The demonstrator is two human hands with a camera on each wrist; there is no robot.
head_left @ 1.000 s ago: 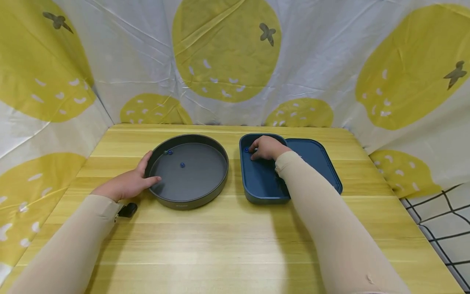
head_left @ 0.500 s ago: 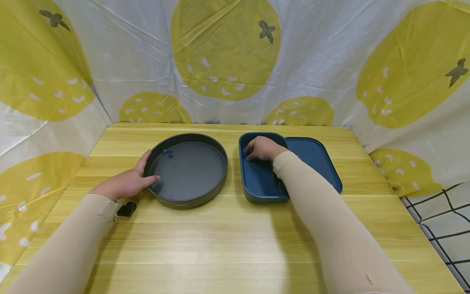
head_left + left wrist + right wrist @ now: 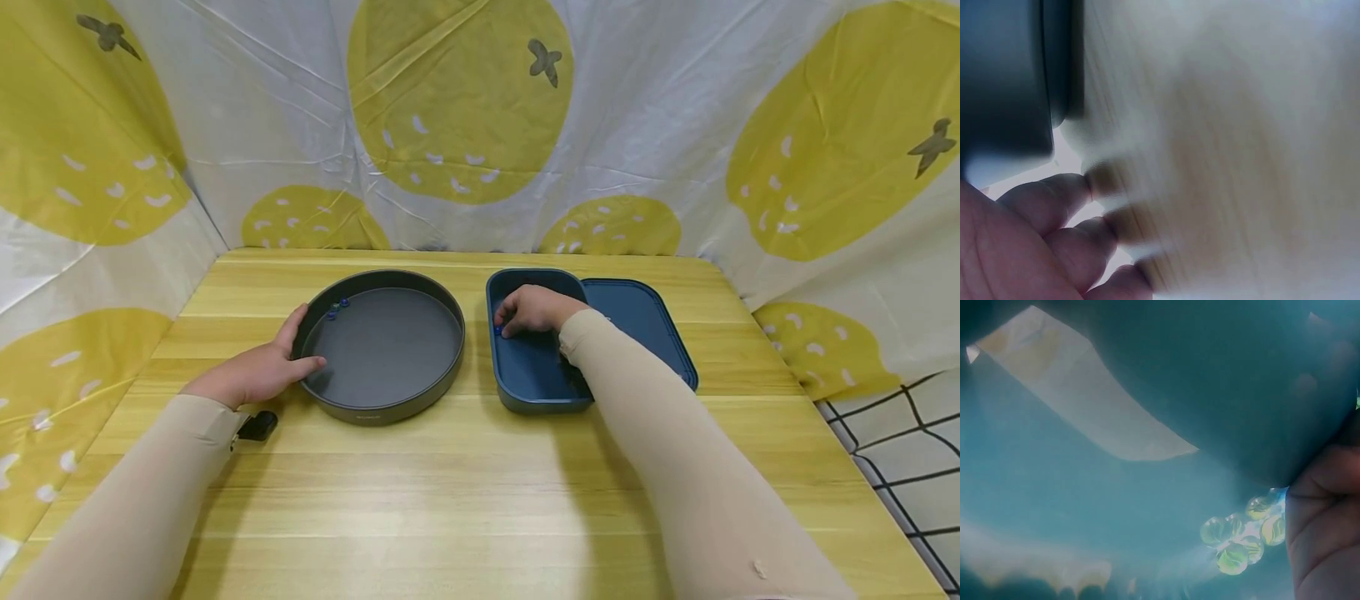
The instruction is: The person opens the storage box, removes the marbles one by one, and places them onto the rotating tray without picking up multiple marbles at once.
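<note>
My left hand point(image 3: 258, 372) rests at the left side of a dark round pan point(image 3: 378, 417), thumb laid over the rim and fingers along the outer wall. In the left wrist view, fingers point(image 3: 1079, 250) reach down beside the pan wall point(image 3: 1004, 81). Small glass marbles point(image 3: 335, 308) lie in the pan near its back left wall. My right hand point(image 3: 532, 308) reaches into a blue rectangular container point(image 3: 536, 408), a blue marble point(image 3: 498, 331) pinched at the fingertips near the left wall. Several clear marbles with green swirls point(image 3: 1233, 558) cluster beside the hand in the right wrist view.
A flat blue lid point(image 3: 637, 317) lies on the wooden table point(image 3: 420, 500) to the right, partly behind the container. A patterned cloth point(image 3: 465, 125) hangs along the back and sides. A black wire grid point(image 3: 900, 467) stands at the right edge.
My right hand has shifted slightly left and toward me inside the container, the blue marble moving with its fingertips. Marbles in the pan have rolled toward its back left; the left hand stays.
</note>
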